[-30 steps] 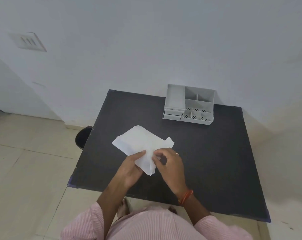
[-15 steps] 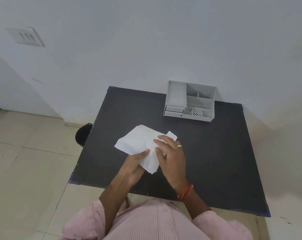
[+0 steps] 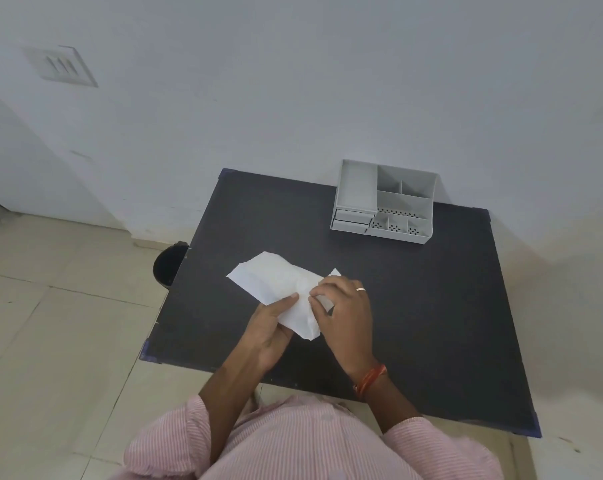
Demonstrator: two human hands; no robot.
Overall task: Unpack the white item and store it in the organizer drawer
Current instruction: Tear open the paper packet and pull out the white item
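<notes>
A white paper wrapper [image 3: 275,280] lies partly unfolded on the black table [image 3: 431,306], near its front left. My left hand [image 3: 268,327] pinches the wrapper's near edge from below. Over the wrapper's right side, my right hand [image 3: 345,306] grips a fold with its fingertips. Whatever is inside the wrapper is hidden. The grey desk organizer [image 3: 384,202] stands at the table's far edge against the wall, its two small drawers [image 3: 352,218] at the front left pushed in.
A dark round bin [image 3: 168,263] stands on the tiled floor beside the table's left edge. The white wall runs right behind the table. A switch plate [image 3: 61,65] is on the wall at upper left.
My right hand moved up over the wrapper's right side and now pinches a fold near the middle. My left hand kept its hold on the near edge.
</notes>
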